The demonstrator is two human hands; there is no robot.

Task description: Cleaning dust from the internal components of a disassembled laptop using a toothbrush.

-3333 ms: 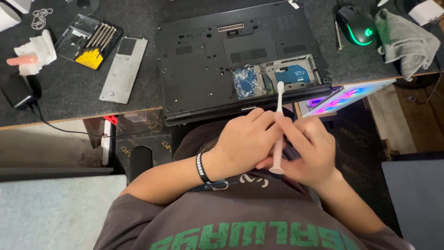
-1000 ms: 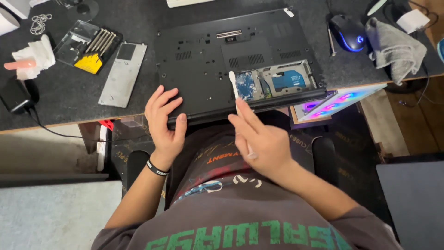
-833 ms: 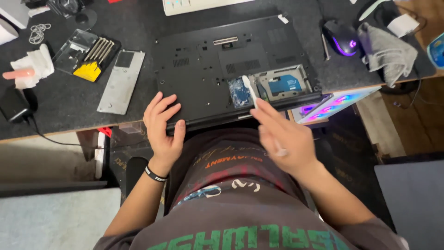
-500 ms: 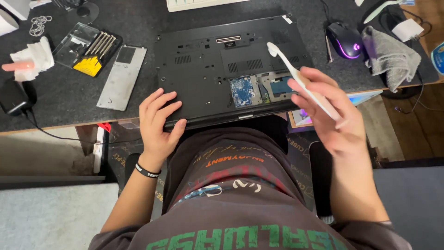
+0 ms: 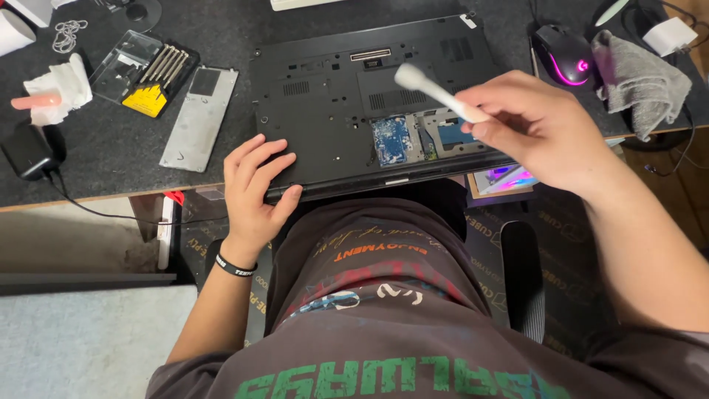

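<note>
A black laptop [image 5: 332, 111] lies bottom-up on the dark desk mat, with an open bay showing a blue circuit board [image 5: 390, 138]. My left hand [image 5: 255, 188] rests flat on the laptop's near left edge, fingers spread. My right hand [image 5: 539, 129] is raised above the laptop's right side and grips a white toothbrush [image 5: 432, 90] by its handle. The brush head points left, hovering over the laptop's vents, apart from the board.
A grey metal cover plate [image 5: 199, 118] and an open screwdriver case [image 5: 144, 74] lie left of the laptop. Crumpled tissue [image 5: 59, 85] and a black adapter [image 5: 29, 151] sit further left. A lit mouse [image 5: 565, 55] and grey cloth [image 5: 642, 70] sit right.
My left hand left the toothbrush and settled on the laptop's edge. My right hand carried the brush from my lap to the open bay, then lifted it up and right.
</note>
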